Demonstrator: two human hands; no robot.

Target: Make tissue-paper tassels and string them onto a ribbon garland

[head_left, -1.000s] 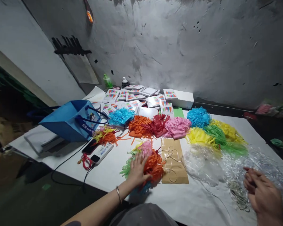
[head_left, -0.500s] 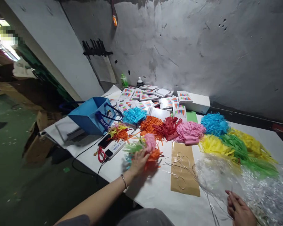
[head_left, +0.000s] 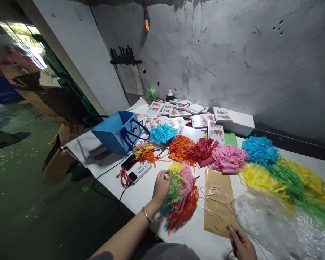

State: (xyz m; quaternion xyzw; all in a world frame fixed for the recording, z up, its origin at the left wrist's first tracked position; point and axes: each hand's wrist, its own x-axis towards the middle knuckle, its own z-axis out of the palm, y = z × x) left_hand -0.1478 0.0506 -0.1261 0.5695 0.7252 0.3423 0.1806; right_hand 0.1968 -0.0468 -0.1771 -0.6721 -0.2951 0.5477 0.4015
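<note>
My left hand (head_left: 161,188) is closed on the left side of a multicoloured tissue-paper tassel bunch (head_left: 188,186), with yellow, green, pink, red, orange and blue strips fanning out. The bunch is just above or on the white table covering; I cannot tell which. At the lower right, my right hand (head_left: 241,243) pinches a thin pale string (head_left: 231,220) between thumb and fingers. More loops of such string lie across a brown paper sheet (head_left: 222,225) between the hands. Right of my right hand spreads a heap of clear plastic bags (head_left: 262,213).
Behind lies a row of tassel bundles: orange (head_left: 182,148), red (head_left: 204,151), pink (head_left: 229,158), blue (head_left: 260,150), yellow (head_left: 264,178) and green (head_left: 288,180). White printed boxes (head_left: 176,112) are piled by the wall. A blue bag (head_left: 112,131), phone (head_left: 130,162) and power bank (head_left: 140,171) stand left.
The tassel bunch has come nearer the table's front edge and turned, its strips now fanned downward in my left hand. My right hand has moved left to the brown sheet. The view has shifted left.
</note>
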